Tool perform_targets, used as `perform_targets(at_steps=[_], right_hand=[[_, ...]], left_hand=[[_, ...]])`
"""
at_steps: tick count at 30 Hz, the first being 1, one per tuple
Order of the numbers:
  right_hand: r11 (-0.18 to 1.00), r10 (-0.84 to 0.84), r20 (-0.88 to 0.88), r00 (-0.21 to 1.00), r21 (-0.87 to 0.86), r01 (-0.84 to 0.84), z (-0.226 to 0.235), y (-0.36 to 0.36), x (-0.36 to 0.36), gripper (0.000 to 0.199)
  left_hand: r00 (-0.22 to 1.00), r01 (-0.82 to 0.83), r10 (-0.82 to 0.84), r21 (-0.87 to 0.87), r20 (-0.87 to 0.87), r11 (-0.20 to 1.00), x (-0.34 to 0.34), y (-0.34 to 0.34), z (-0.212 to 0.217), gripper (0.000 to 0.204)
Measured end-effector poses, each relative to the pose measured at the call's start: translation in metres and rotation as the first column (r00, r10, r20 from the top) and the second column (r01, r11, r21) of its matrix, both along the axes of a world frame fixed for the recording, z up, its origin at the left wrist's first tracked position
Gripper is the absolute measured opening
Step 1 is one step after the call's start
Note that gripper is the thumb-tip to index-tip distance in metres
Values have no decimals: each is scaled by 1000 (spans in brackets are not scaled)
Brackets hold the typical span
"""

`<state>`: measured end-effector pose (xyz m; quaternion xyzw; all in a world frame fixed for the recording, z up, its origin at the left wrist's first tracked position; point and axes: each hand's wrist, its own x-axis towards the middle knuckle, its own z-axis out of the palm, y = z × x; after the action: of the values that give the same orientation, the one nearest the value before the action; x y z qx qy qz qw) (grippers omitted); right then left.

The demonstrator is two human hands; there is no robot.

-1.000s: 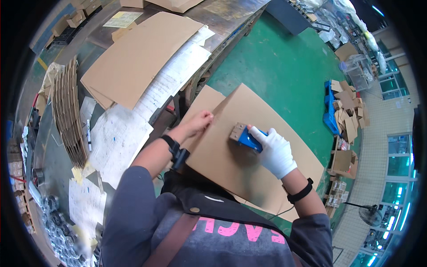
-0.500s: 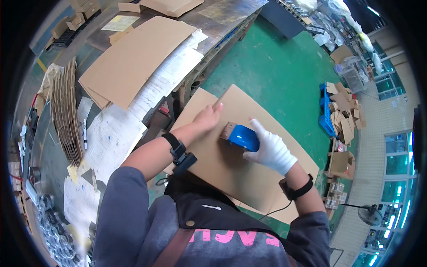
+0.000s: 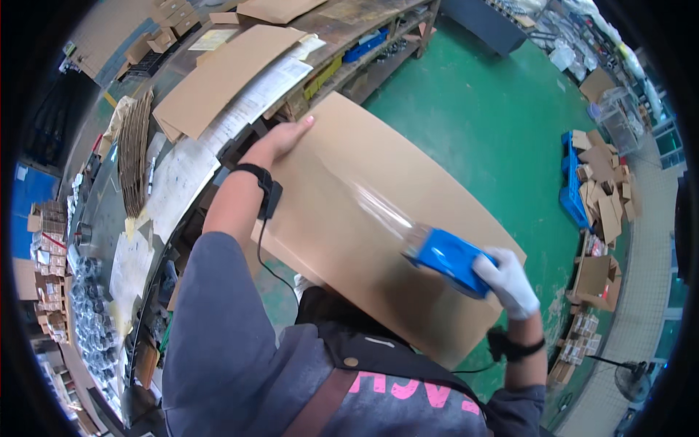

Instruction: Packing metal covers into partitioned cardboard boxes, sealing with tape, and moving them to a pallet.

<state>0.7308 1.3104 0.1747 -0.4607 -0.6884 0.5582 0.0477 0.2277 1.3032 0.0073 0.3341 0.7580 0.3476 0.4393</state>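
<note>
A large brown cardboard box point(image 3: 349, 167) lies in front of me with a broad flat face up. My left hand point(image 3: 287, 138), bare, grips its far left edge; part of the fingers is hidden behind that edge. In a white glove, my right hand point(image 3: 510, 282) is closed round the rear of a blue tape dispenser point(image 3: 453, 261), slightly blurred, over the right half of the box. A shiny strip of clear packing tape point(image 3: 382, 210) runs along the cardboard up to the dispenser's front.
To the left, a long workbench carries flat cardboard sheets point(image 3: 226, 80), papers point(image 3: 175, 193) and a stack of folded cardboard point(image 3: 135, 156). A blue crate point(image 3: 573, 178) with cardboard scraps stands on the green floor point(image 3: 466, 116) at right. A fan point(image 3: 632, 380) is at the lower right.
The tape dispenser has moved right and nearer to me, and a clear strip now shows behind it. My left hand has shifted left and farther out, to the box edge.
</note>
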Motion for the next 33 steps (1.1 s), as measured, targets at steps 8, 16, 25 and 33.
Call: perform_targets(at_steps=[8, 16, 25, 33], right_hand=[[945, -280, 138, 950, 212, 248, 8, -17, 211, 20], [948, -310, 145, 940, 122, 294, -40, -29, 215, 29], [936, -351, 74, 934, 31, 349, -52, -35, 213, 25], [924, -369, -17, 929, -113, 365, -64, -45, 215, 28]], left_hand=[[971, -98, 101, -22, 217, 995, 36, 8, 31, 64], [999, -36, 38, -119, 16, 992, 43, 10, 42, 73], [915, 292, -21, 625, -404, 724, 164, 11, 17, 53], [281, 782, -383, -21, -880, 623, 338, 2, 35, 67]])
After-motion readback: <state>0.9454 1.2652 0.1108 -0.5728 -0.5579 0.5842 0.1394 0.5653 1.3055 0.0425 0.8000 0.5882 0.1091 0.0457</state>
